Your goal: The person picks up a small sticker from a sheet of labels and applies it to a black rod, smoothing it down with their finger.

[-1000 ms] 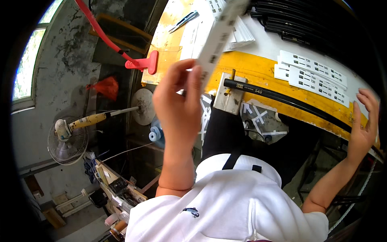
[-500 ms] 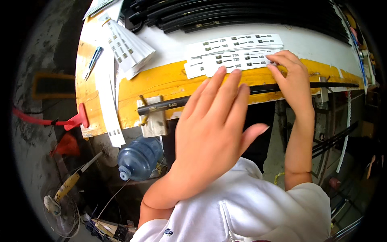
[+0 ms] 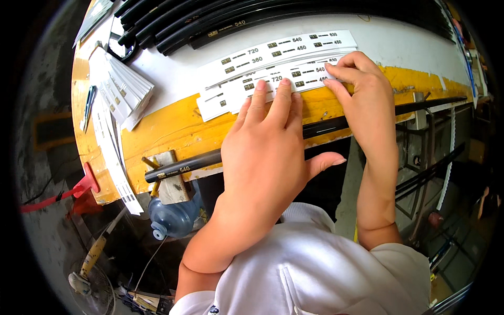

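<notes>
My left hand (image 3: 265, 152) is spread flat, palm down, its fingertips resting on a white sheet of printed labels (image 3: 305, 74). At that sheet's right end, the thumb and forefinger of my right hand (image 3: 367, 97) are pinched at the edge; what lies between the tips is hard to make out. Further white label sheets (image 3: 286, 46) lie just behind and under it. A long black tube (image 3: 195, 161) with gold printing runs along the table's front edge, passing beneath my left hand and right forearm. Its left end rests on a small block with pegs (image 3: 173, 184).
Many black tubes (image 3: 220, 32) are stacked at the back of the table. A fanned stack of label strips (image 3: 118, 89) and a blue cutter knife (image 3: 89, 105) lie at the left. Below stand a blue water bottle (image 3: 170, 218) and a fan (image 3: 94, 289).
My left hand has come down onto the label sheet. The view has shifted, so table items appear further left. My right hand remains at the sheet's right end.
</notes>
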